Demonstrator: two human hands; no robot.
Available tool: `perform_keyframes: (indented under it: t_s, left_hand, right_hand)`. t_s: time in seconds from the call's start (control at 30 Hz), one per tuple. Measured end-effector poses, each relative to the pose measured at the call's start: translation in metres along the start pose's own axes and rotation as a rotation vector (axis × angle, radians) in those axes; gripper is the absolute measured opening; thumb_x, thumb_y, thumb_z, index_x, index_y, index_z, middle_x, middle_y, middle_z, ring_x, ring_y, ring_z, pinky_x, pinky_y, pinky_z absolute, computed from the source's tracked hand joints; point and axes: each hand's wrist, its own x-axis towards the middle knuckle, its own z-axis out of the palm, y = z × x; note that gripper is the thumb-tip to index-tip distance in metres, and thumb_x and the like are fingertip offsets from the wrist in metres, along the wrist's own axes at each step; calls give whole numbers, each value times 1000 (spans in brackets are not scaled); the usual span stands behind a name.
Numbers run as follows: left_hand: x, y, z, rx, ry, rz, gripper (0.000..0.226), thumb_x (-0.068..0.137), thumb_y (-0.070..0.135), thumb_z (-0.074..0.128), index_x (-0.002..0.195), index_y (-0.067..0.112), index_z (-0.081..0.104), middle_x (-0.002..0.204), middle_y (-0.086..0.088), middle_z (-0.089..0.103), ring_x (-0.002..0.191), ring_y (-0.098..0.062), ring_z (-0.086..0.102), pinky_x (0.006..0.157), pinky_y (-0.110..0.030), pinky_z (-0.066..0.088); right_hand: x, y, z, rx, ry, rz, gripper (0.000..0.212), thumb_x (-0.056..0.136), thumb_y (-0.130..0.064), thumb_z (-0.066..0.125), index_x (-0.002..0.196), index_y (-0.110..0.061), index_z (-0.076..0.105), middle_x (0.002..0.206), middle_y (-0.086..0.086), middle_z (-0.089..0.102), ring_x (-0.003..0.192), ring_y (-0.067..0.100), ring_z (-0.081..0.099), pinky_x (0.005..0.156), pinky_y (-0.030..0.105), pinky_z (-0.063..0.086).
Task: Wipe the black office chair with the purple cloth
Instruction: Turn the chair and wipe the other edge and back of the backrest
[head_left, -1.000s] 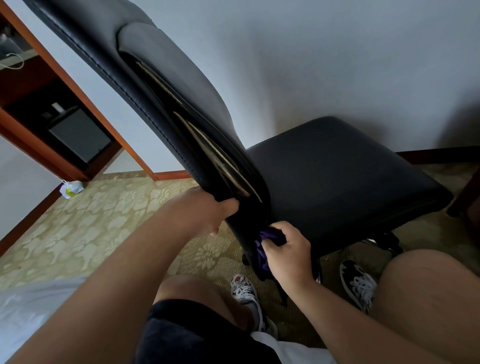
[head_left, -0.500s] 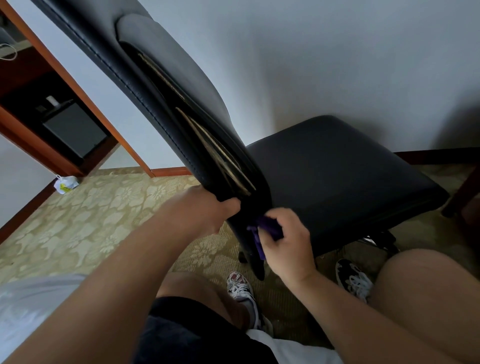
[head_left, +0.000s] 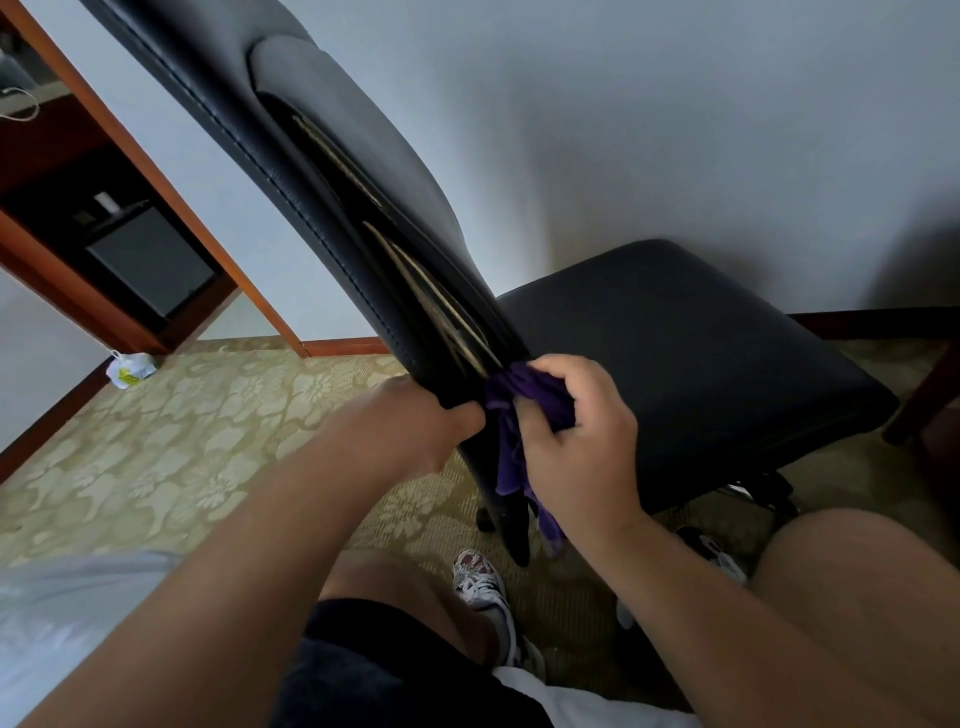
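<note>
The black office chair (head_left: 675, 332) stands side-on in front of me, its backrest slanting up to the top left and its seat reaching right. My left hand (head_left: 410, 426) grips the lower rear edge of the backrest, thumb wrapped round the front. My right hand (head_left: 576, 441) holds the bunched purple cloth (head_left: 511, 415) against the bottom of the backrest, where it meets the seat. Loose ends of the cloth hang down below my fingers.
A patterned carpet (head_left: 171, 431) covers the floor. A wooden cabinet with a dark mini fridge (head_left: 150, 260) stands at the left, a white bag (head_left: 130, 369) beside it. My knees and sneakers (head_left: 480, 577) sit under the chair. A white wall is behind.
My right hand has moved the purple cloth up along the base of the backrest, and more of the cloth now shows. The left hand keeps its grip on the backrest edge.
</note>
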Motion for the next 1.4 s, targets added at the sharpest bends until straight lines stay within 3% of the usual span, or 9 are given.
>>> perform_keyframes:
  t_s: [0.17,0.4,0.57,0.67,0.77,1.0,1.17,1.27,1.4]
  left_hand:
    - [3,1,1,118,1,70,41,100,20,45,138,29,34,72,8,31,98,-22,57,87,-37,54]
    - [1,-2,-1,129,-36,11,44,101,22,47,141,30,31,77,9,40,103,-21,56,90,-37,52]
    - [2,-6,0,151,-40,10,46,100,20,46,140,31,27,90,2,50,102,-23,56,88,-38,53]
    - [1,-5,3,116,-20,-2,37,101,22,41,136,32,32,86,2,51,101,-23,58,87,-39,54]
    - [4,-5,5,175,-6,59,39,99,19,41,136,30,31,76,5,36,99,-24,57,85,-38,55]
    - [-1,-5,6,149,-28,21,45,100,20,40,138,39,22,84,3,38,100,-25,57,85,-37,54]
    - [2,-6,6,151,-7,40,44,99,19,41,137,36,27,82,5,36,100,-25,55,86,-37,54]
    - [2,-6,3,134,-15,35,41,100,20,39,137,35,28,79,6,35,100,-24,55,86,-36,53]
    - [0,-1,1,129,-9,43,24,101,26,39,125,29,36,81,5,42,95,-23,57,85,-38,53]
  right_hand:
    - [-40,40,-4,-91,-161,259,17,85,-9,70,93,-23,63,88,-8,64,82,11,65,73,39,56]
    - [-57,52,4,-62,-259,583,25,87,-10,68,82,-32,57,72,-3,64,57,14,63,53,42,54]
    - [-37,28,4,1,-113,502,17,89,-13,68,91,-29,63,86,-7,67,79,8,67,70,33,58]
    - [-17,15,-1,-20,-76,256,16,88,-14,67,99,-26,65,93,-13,66,90,6,65,76,21,54]
    - [-11,23,-5,-39,-88,95,21,88,-11,65,107,-20,68,98,-11,66,94,8,66,80,19,53]
    - [-68,61,7,-82,-273,623,20,87,-8,67,91,-27,67,80,-6,68,67,12,66,66,45,57]
    - [-62,50,11,-29,-186,637,20,87,-9,68,89,-28,67,79,-5,68,67,10,66,64,37,56]
    - [-50,25,12,18,-149,514,16,87,-11,70,94,-26,69,85,-7,69,78,10,67,71,35,58]
    - [-21,-9,13,5,-122,175,19,82,-15,66,99,-19,72,89,-6,65,80,8,64,69,18,52]
